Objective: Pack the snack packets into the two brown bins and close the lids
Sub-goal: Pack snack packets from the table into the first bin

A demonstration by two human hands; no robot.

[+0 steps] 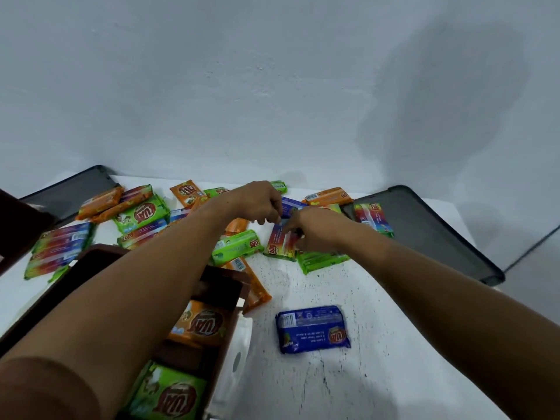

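Observation:
Several snack packets in orange, green, blue and rainbow wrappers lie scattered across the white table (348, 298). My right hand (318, 228) grips a rainbow packet (280, 245) at mid table, thumb on top. My left hand (257, 204) has its fingers pinched at that packet's far edge. A brown bin (235, 301) stands open at the near left under my left forearm, with an orange packet (203, 325) and a green packet (169, 395) inside. Part of a second brown bin (18, 225) shows at the left edge. One blue packet (312, 328) lies alone in front.
A dark grey lid (430, 234) lies flat at the right with a rainbow packet (374, 218) on its corner. Another dark lid (69, 192) lies at the back left. A white wall rises right behind the table. A white latch (236, 353) hangs on the bin's side.

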